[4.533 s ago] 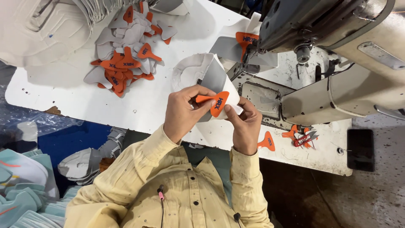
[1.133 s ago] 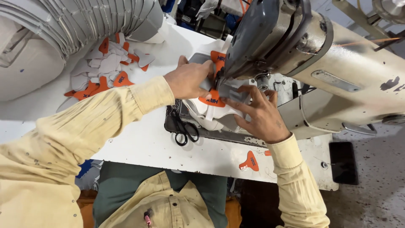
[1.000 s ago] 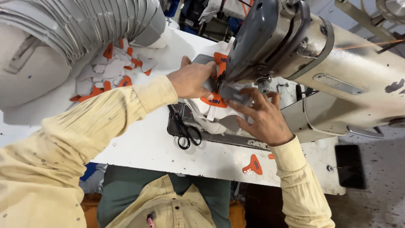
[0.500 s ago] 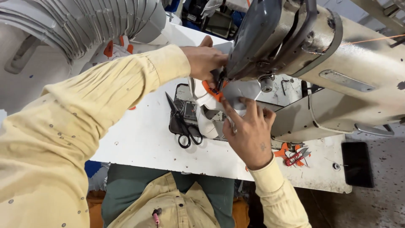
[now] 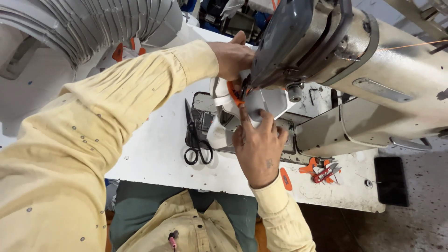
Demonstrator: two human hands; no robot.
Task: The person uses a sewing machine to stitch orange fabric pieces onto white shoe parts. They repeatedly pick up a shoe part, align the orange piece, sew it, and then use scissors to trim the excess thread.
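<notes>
Sewing-machine head point(image 5: 326, 42) hides the needle area. Left hand point(image 5: 233, 58) and right hand point(image 5: 256, 144) both pinch the white fabric piece point(image 5: 261, 105), its orange trim point(image 5: 234, 95) between their fingertips.

Bright, even light falls from above onto the white surface point(image 5: 154, 149), giving soft shadows under the black scissors point(image 5: 196, 140) and the sewing machine point(image 5: 354, 60), mild glare on its pale casing, a slightly blurred yellow sleeve point(image 5: 70, 154) close to the lens, and wide-angle bending at the edges.
</notes>
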